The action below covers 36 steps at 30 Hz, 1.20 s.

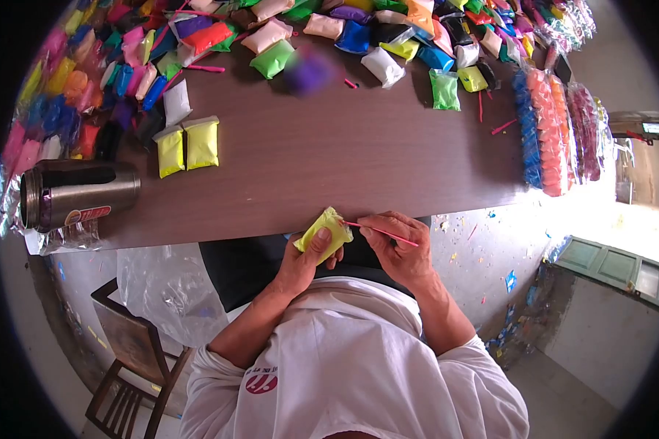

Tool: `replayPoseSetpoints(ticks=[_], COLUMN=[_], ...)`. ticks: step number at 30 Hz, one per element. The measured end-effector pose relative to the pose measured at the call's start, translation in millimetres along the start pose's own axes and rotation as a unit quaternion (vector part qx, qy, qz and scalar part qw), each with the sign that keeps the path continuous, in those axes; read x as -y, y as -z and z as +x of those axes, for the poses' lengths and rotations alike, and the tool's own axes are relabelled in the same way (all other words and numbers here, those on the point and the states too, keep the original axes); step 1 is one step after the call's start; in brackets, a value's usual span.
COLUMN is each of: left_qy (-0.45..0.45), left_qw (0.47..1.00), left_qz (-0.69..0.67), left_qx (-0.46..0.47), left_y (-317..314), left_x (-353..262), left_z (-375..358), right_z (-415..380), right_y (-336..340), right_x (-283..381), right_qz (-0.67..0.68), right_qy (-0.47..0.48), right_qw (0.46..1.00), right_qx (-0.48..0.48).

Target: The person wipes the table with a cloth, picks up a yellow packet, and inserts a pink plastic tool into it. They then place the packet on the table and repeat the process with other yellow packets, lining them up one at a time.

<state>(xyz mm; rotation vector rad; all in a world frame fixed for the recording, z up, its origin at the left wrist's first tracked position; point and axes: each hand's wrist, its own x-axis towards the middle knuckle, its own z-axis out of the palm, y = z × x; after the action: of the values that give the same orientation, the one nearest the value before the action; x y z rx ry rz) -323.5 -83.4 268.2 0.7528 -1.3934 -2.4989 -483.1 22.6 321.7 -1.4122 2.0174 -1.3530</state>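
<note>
My left hand (299, 265) grips a small yellow packet (316, 235), its thumb lying across the front and the crimped top tilted up to the right. In my right hand (403, 254) is a thin pink stick (389, 233), pinched between thumb and fingers. The stick's far tip reaches the upper right corner of the yellow packet. Both hands are just off the near edge of the brown table (307, 175), above my lap. Two more yellow packets (201, 143) lie side by side on the table at the left, below a white packet (176, 102).
Colourful packets (271, 58) are heaped along the table's back and left. A steel flask (110, 190) lies at the left edge. Clear bags of blue and coral packets (548, 132) line the right edge. A wooden chair (132, 344) stands lower left, beside clear plastic sheeting (168, 293).
</note>
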Motion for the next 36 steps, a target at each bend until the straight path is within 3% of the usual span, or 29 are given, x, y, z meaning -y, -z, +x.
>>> replayPoseSetpoints(ticks=[13,25,36], left_qy=[0.009,0.012,0.012], left_qw=[1.000,1.000,1.000], left_qz=[0.008,0.018,-0.024], left_qx=[0.018,0.018,0.010], left_y=[0,1,-2], left_x=[1,1,0], left_z=[3,3,4], right_z=[9,5,7], right_y=[9,0,7], right_x=[-1,-2,2], right_qz=[0.025,-0.005,0.012], right_qy=[-0.063,0.012,-0.113], right_qw=[0.996,1.000,0.993], right_qx=[0.056,-0.003,0.016])
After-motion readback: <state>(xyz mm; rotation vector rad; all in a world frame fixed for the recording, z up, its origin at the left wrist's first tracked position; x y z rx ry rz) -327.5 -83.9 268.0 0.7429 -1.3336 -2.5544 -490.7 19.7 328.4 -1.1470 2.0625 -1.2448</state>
